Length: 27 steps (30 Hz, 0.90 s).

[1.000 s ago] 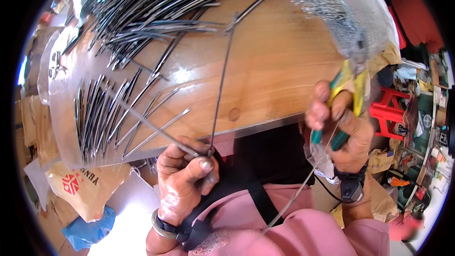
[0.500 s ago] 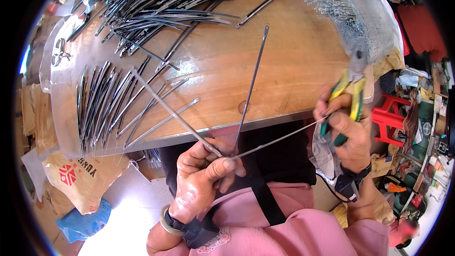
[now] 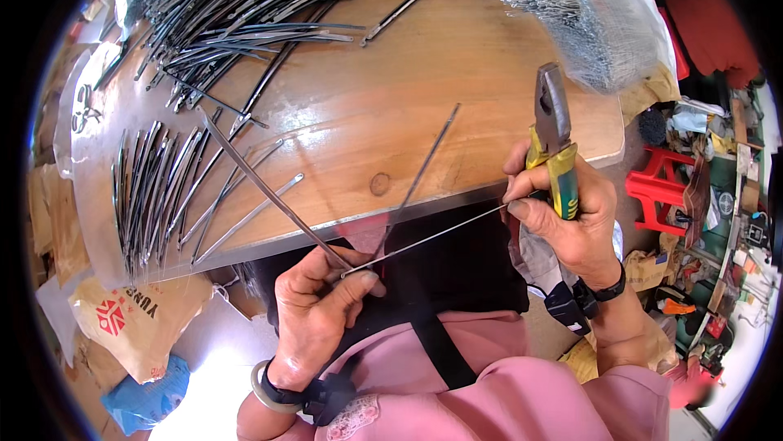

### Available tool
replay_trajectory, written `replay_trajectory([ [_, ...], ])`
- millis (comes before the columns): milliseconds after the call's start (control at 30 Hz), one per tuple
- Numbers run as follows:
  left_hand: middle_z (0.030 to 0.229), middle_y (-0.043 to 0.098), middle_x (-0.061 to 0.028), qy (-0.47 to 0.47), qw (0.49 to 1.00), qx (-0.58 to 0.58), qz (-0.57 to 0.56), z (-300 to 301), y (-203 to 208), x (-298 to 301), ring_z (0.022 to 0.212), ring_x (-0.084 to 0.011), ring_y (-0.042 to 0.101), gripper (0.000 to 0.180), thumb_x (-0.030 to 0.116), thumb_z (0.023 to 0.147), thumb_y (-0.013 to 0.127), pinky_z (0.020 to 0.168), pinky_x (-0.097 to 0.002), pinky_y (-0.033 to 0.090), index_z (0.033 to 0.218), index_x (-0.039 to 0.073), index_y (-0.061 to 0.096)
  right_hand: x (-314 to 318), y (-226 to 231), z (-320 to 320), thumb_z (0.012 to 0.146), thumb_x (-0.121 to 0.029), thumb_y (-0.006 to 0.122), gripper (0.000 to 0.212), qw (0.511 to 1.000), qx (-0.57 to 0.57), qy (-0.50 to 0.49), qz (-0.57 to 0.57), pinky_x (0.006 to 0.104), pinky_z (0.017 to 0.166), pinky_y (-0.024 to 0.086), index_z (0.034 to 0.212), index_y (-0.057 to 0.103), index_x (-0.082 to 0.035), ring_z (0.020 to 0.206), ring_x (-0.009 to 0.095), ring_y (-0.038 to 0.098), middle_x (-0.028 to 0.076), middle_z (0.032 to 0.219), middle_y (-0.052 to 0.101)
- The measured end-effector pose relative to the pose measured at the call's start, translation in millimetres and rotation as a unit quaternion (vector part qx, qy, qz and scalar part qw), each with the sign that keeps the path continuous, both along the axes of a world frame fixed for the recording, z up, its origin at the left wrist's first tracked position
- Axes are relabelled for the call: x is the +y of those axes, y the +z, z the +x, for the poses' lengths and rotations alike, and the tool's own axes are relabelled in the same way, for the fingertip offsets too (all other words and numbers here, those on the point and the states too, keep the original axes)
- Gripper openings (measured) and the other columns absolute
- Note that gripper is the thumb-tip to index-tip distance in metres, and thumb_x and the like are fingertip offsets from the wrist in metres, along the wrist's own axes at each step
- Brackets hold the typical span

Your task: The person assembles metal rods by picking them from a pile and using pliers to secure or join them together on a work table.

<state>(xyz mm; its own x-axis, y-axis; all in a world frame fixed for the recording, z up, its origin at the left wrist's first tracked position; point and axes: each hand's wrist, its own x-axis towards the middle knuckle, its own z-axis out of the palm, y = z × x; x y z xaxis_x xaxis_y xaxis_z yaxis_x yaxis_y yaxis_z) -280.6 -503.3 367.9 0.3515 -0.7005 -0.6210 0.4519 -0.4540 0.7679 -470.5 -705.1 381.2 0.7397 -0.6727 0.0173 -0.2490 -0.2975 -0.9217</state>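
Observation:
My left hand (image 3: 318, 298) is closed in a pinch on two dark, narrow metal strips. One strip (image 3: 265, 188) slants up to the left over the table edge, the other strip (image 3: 422, 165) up to the right. A thin metal wire (image 3: 440, 234) crosses between my hands, its looped end at my left fingertips. My right thumb and fingertips pinch its other end. Also in my right hand (image 3: 583, 225) is a pair of pliers (image 3: 555, 135) with yellow and green handles, its metal jaws pointing up. The strips' lower ends are partly hidden by my left fingers.
On the wooden table (image 3: 457, 49) lie a big heap of dark strips (image 3: 245, 0) and a smaller fanned group (image 3: 159, 188). A plastic-wrapped bundle of thin wires (image 3: 583, 25) sits at far right. Scissors (image 3: 85, 108) lie at left. A red stool (image 3: 656, 188) stands to the right.
The pliers have turned more upright in my right hand. The right-hand strip leans further right, with its tip lower. The view has shifted, moving the table leftward.

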Motion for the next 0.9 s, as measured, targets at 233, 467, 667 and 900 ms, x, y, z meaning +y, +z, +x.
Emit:
replay_trajectory([
  [233, 0.074, 0.069, -0.0062, 0.004, 1.000, 0.000, 0.001, 1.6, 3.6, 3.2, 0.052, -0.0023, 0.044, 0.010, -0.005, 0.088, 0.064, 0.047, -0.0174, 0.034, 0.098, -0.003, 0.062, -3.6, -0.8, -8.8, 0.083, -0.002, 0.072, 0.008, 0.995, -0.038, -0.026, 0.086, 0.0207, 0.053, 0.044, 0.088, 0.068, 0.004, 0.065, 0.007, 0.056, 0.009, 0.103, 0.060],
  [467, 0.072, 0.068, -0.0051, -0.076, 0.997, 0.026, 0.016, -0.7, 0.1, 0.5, 0.054, -0.0017, 0.047, 0.007, -0.005, 0.089, 0.063, 0.049, -0.0173, 0.035, 0.095, -0.003, 0.062, 10.0, -7.1, 6.6, 0.080, -0.006, 0.073, 0.011, 0.997, 0.016, 0.055, -0.057, 0.0298, 0.063, 0.050, 0.088, 0.068, 0.000, 0.077, 0.021, 0.065, 0.010, 0.096, 0.062],
  [667, 0.074, 0.067, -0.0080, -0.113, 0.987, 0.103, 0.056, 5.2, 1.0, 0.6, 0.058, -0.0070, 0.056, 0.005, -0.006, 0.088, 0.062, 0.053, -0.0210, 0.045, 0.093, -0.006, 0.061, 7.8, -3.7, 25.9, 0.065, -0.009, 0.072, 0.027, 0.952, 0.083, 0.167, -0.242, 0.0406, 0.086, 0.040, 0.089, 0.066, 0.002, 0.090, 0.027, 0.059, 0.012, 0.104, 0.059],
  [900, 0.075, 0.067, -0.0095, -0.099, 0.987, 0.119, 0.049, 1.9, 4.1, 8.6, 0.065, -0.0107, 0.062, 0.006, -0.006, 0.088, 0.063, 0.059, -0.0230, 0.051, 0.093, -0.007, 0.062, 13.3, -10.9, 33.1, 0.058, -0.007, 0.075, 0.028, 0.950, 0.061, 0.199, -0.234, 0.0451, 0.089, 0.040, 0.083, 0.065, 0.002, 0.091, 0.030, 0.056, 0.011, 0.103, 0.060],
])
